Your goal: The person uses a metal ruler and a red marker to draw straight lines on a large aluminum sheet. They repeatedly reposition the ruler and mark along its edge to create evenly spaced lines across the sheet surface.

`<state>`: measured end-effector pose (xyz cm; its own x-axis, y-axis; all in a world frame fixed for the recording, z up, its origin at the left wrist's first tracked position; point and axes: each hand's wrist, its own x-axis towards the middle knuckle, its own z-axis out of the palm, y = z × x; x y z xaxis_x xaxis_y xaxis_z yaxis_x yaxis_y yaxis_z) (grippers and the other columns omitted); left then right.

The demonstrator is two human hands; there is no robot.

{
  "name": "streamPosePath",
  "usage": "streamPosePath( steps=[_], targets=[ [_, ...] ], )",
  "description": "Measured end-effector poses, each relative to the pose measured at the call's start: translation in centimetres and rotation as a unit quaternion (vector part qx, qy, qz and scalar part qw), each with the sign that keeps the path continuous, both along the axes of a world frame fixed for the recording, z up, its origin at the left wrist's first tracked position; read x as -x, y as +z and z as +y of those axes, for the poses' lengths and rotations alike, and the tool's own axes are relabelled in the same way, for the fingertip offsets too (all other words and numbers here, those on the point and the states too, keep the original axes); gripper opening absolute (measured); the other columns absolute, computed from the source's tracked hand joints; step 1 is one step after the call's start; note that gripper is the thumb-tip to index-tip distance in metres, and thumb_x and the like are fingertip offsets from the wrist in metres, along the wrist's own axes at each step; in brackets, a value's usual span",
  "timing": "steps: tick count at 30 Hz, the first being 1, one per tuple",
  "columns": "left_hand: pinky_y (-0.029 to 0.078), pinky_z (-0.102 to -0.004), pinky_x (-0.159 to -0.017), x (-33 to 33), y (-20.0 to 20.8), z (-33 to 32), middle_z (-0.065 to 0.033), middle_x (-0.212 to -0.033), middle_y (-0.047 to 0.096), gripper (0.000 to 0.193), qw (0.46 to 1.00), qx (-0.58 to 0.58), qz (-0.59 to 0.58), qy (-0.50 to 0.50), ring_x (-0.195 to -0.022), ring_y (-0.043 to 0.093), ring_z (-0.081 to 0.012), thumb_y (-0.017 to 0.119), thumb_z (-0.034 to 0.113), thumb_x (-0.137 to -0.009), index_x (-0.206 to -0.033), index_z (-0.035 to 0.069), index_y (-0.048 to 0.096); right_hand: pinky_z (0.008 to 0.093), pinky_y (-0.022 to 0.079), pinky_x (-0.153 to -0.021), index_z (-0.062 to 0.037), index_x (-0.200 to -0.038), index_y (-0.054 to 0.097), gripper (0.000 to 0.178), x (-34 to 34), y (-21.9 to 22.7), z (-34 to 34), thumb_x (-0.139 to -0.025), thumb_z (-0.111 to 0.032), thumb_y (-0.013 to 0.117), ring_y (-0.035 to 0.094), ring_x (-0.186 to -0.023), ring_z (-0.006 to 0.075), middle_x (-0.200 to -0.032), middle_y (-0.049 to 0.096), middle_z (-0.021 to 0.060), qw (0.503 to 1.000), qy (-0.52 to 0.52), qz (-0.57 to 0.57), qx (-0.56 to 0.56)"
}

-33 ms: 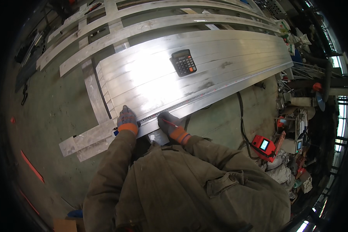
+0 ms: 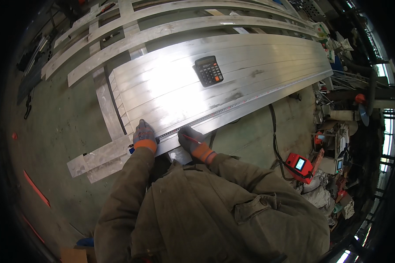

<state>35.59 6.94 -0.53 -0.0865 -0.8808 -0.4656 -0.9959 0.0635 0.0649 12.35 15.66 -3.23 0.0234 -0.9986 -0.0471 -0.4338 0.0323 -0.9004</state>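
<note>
My left hand [image 2: 144, 134], in a grey glove with an orange cuff, lies on the near left corner of a shiny metal panel [image 2: 162, 96], fingers stretched forward. Beside its thumb side is the left end of a tape measure [image 2: 215, 115], which runs along the panel's near edge to the far right. A thin red pencil [image 2: 193, 140] slants through my closed right hand [image 2: 188, 136], gloved the same way, at the panel's near edge by the tape. The pencil's tip is too small to make out. A black calculator [image 2: 208, 71] rests on the panel.
Long metal strips [image 2: 175, 30] lie across crosspieces beyond the panel, and shorter flat pieces [image 2: 96, 159] jut out at left. A red device with a screen [image 2: 299, 164] stands at right, near black cables [image 2: 274, 131]. Clutter fills the right side.
My right hand has shifted very slightly left with the pencil. My left hand, the tape measure and the calculator stay where they were.
</note>
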Motion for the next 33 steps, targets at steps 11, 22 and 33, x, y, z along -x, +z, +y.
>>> streamPosePath(
  steps=[11,22,33],
  targets=[
    [0.052,-0.0400,-0.121,0.0,0.0,-0.1,-0.0205,-0.173,0.045,0.089,0.999,-0.012,-0.031,-0.023,-0.149,0.056,-0.0340,0.095,0.039,-0.087,-0.158,-0.001,0.058,0.0407,0.059,-0.076,-0.0060,-0.114,0.070,0.013,-1.2,-1.2,-0.8,-0.103,-0.011,0.074,0.071,-0.081,0.0299,-0.093,0.073,0.0168,1.000,-0.009,0.012,0.004],
    [0.052,-0.0382,-0.121,0.1,0.2,-0.3,-0.0220,-0.172,0.047,0.081,0.999,-0.006,-0.031,-0.036,-0.149,0.057,-0.0337,0.088,0.029,-0.091,-0.158,-0.003,0.057,0.0464,0.060,-0.079,-0.0070,-0.111,0.070,0.014,-1.4,-1.9,-1.0,-0.102,-0.018,0.070,0.074,-0.092,0.0426,-0.098,0.074,0.0206,0.999,-0.011,0.036,0.018],
    [0.053,-0.0400,-0.120,0.1,0.8,0.0,-0.0224,-0.171,0.047,0.079,1.000,-0.002,-0.006,-0.017,-0.146,0.058,-0.0347,0.090,0.024,-0.089,-0.155,-0.005,0.059,0.0419,0.062,-0.078,-0.0065,-0.117,0.071,0.018,-2.4,-1.3,-1.0,-0.102,-0.016,0.077,0.078,-0.087,0.0334,-0.098,0.078,0.0168,0.998,0.046,0.029,0.008]
  ],
)
